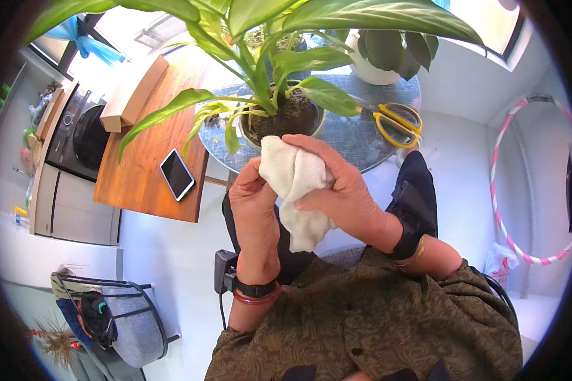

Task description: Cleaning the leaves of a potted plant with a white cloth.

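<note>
A white cloth [295,174] is bunched between my two hands, its lower end hanging down over my lap. My left hand [254,209] pinches its left edge with thumb and fingers. From the right, my right hand [346,190] grips it, thumb in front and fingers over the top. Just beyond the cloth stands a potted plant [260,70] with long green leaves. Dark soil [289,117] shows in its pot, whose front rim is partly hidden by the cloth and my right hand.
The pot stands on a round glassy table [368,143]. Yellow-handled scissors [397,125] lie at its right edge, near a white pot [372,66]. At left, a wooden table [149,162] bears a phone [177,174] and a cardboard box [133,95]. A grey chair [133,320] stands lower left.
</note>
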Action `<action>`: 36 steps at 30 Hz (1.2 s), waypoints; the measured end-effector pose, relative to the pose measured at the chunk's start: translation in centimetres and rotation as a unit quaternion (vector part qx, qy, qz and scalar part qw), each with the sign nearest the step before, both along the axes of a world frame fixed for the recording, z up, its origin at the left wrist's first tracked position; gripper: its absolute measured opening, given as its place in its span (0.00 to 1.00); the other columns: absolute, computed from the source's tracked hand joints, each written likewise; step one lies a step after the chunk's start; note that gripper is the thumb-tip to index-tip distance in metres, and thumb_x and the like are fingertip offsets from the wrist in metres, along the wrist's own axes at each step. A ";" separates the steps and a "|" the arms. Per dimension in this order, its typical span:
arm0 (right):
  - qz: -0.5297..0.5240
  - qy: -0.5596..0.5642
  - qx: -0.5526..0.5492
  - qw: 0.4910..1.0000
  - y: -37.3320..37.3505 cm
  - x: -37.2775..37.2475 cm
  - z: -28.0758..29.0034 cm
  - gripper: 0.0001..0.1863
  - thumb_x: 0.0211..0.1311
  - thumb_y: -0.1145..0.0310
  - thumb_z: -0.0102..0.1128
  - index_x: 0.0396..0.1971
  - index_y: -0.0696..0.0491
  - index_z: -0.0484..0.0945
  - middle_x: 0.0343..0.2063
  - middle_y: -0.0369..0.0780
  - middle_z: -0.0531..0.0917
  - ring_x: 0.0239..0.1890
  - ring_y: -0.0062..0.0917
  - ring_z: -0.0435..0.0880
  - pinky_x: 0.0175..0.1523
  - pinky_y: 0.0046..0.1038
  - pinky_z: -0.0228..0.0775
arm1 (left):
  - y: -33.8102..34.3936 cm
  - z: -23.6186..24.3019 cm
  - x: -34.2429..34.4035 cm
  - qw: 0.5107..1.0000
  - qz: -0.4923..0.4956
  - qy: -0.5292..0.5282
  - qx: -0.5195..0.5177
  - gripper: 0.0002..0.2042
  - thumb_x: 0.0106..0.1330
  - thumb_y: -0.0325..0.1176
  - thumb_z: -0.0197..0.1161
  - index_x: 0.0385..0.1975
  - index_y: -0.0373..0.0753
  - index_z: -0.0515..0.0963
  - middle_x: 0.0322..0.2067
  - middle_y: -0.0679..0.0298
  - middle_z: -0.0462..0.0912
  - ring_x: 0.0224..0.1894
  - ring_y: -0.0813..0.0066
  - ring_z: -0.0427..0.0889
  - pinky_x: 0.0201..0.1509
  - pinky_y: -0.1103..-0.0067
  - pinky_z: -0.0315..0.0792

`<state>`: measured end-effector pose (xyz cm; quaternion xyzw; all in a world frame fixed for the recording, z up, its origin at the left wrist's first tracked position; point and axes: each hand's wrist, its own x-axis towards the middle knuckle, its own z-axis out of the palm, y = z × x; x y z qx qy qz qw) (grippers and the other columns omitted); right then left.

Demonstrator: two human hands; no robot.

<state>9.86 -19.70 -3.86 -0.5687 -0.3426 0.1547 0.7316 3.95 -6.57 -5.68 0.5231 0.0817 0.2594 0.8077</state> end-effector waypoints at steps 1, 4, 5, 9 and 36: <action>0.010 0.029 0.005 1.000 -0.1 0.4 0.2 0.35 0.42 0.81 0.61 0.57 0.52 0.66 0.47 0.39 0.76 0.50 0.22 0.73 0.55 0.24 0.65 | -0.2 0.3 0.0 1.000 0.017 0.006 0.020 0.08 0.59 0.19 0.58 0.39 0.31 0.76 0.32 0.67 0.80 0.36 0.81 0.77 0.44 0.85 0.69; 0.015 0.059 0.014 0.998 -0.6 1.8 0.6 0.32 0.44 0.80 0.60 0.56 0.53 0.68 0.43 0.41 0.78 0.46 0.21 0.75 0.51 0.23 0.69 | 0.4 0.8 0.0 0.994 -0.011 0.016 0.107 0.07 0.62 0.21 0.55 0.39 0.31 0.77 0.30 0.66 0.80 0.33 0.81 0.76 0.40 0.85 0.69; -0.030 -0.004 -0.024 0.999 -0.8 2.2 1.1 0.32 0.44 0.79 0.61 0.55 0.54 0.67 0.42 0.42 0.78 0.44 0.21 0.76 0.49 0.24 0.69 | 1.0 0.7 0.2 0.990 -0.012 0.021 0.137 0.07 0.64 0.24 0.53 0.38 0.31 0.77 0.29 0.64 0.80 0.30 0.81 0.76 0.36 0.85 0.68; -0.102 -0.095 -0.049 0.989 -0.3 3.7 1.9 0.30 0.43 0.77 0.62 0.53 0.56 0.68 0.38 0.45 0.79 0.40 0.24 0.78 0.46 0.26 0.71 | 2.0 1.7 0.1 0.992 0.005 0.027 0.126 0.06 0.65 0.26 0.52 0.36 0.33 0.77 0.27 0.63 0.80 0.27 0.80 0.76 0.32 0.85 0.68; -0.129 -0.267 -0.127 0.947 1.5 7.8 5.2 0.19 0.46 0.73 0.57 0.43 0.56 0.75 0.30 0.54 0.80 0.36 0.46 0.80 0.40 0.37 0.72 | 1.7 4.3 4.4 0.985 0.091 -0.009 0.143 0.11 0.63 0.27 0.57 0.43 0.30 0.72 0.26 0.58 0.81 0.19 0.79 0.76 0.22 0.87 0.66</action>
